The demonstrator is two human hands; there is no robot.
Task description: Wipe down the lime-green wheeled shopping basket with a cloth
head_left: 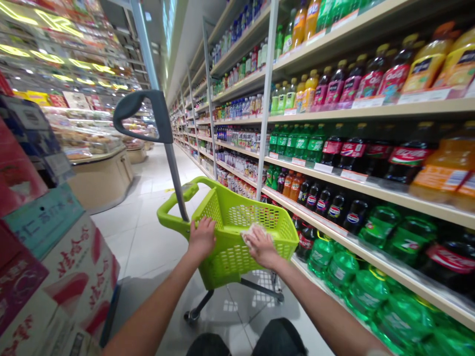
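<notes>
A lime-green shopping cart [237, 262] with a perforated basket stands in front of me. My left hand [203, 240] grips the near rim of its basket, close to the handle end, fingers curled over the edge. Farther right on the same rim, my right hand [261, 247] presses a crumpled whitish cloth [256, 231] against the plastic. The fingers lie over the cloth and partly hide it. At the cart's handle end rises a grey pole [175, 173] with a dark grey loop-shaped grip [163, 118] at its upper part.
Shelves [371, 180] of bottled drinks line the right side, with large green bottles [367, 287] low near the cart. Stacked cartons [74, 267] crowd the left. A rounded display counter [98, 180] stands beyond, along the tiled aisle [148, 198]. My knees [278, 338] show below.
</notes>
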